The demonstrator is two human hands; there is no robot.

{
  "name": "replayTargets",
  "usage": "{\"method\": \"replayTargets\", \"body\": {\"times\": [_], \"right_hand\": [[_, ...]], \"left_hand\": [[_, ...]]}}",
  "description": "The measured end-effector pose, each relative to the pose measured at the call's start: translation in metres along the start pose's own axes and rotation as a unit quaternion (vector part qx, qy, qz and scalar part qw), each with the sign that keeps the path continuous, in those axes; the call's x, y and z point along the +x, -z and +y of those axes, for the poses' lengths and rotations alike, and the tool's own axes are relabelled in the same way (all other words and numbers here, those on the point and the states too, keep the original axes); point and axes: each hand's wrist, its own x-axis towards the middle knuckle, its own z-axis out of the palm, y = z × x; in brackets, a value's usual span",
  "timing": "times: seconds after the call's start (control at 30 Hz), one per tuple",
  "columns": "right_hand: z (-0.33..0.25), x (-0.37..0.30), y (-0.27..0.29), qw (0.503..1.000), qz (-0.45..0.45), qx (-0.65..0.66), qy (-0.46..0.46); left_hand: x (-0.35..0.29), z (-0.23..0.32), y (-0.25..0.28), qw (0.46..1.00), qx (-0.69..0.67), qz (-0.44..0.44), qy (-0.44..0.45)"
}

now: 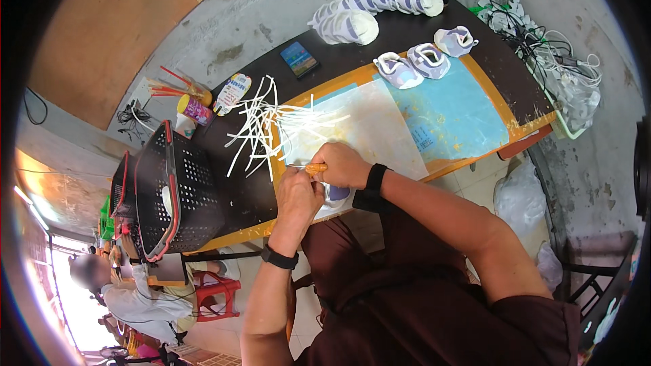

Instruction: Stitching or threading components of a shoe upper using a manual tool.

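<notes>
My right hand [342, 165] is closed around the orange-yellow handle of an awl-like tool [315, 169]. Its thin metal shaft points left, toward the fingers of my left hand [297, 193]. That hand is closed beside a small white and purple shoe [336, 193] at the table's near edge and seems to grip it; the hands cover most of the shoe. Just beyond them a loose heap of white laces [268, 122] spreads over the table and onto a white sheet [373, 122].
Three small shoes [427, 61] stand on a blue mat [461, 112]; rows of nested shoe uppers [349, 27] lie behind. A phone [298, 59] rests at the back. A black basket [180, 186] and a tub [194, 110] stand left. Another person [146, 298] sits beyond the basket.
</notes>
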Motion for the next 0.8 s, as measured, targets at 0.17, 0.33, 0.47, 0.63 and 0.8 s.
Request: {"method": "replayTargets", "body": {"times": [0.17, 0.33, 0.47, 0.63, 0.8], "right_hand": [[0.005, -0.005, -0.002, 0.999, 0.026, 0.045, 0.014], [0.008, -0.005, -0.001, 0.998, 0.011, 0.057, 0.004], [0.007, -0.006, 0.002, 0.999, -0.002, 0.051, 0.001], [0.008, -0.007, -0.003, 0.999, 0.028, 0.041, -0.014], [0.002, -0.010, -0.006, 0.999, 0.043, -0.019, -0.013]], "left_hand": [[0.003, 0.009, 0.006, 0.999, 0.034, -0.033, 0.020], [0.000, 0.008, 0.007, 0.998, 0.055, -0.037, 0.020], [-0.008, 0.000, -0.006, 0.998, 0.029, 0.057, 0.003], [-0.007, 0.006, -0.002, 0.997, 0.054, 0.046, 0.021], [-0.007, 0.000, -0.006, 0.994, 0.105, 0.028, -0.027]]}}
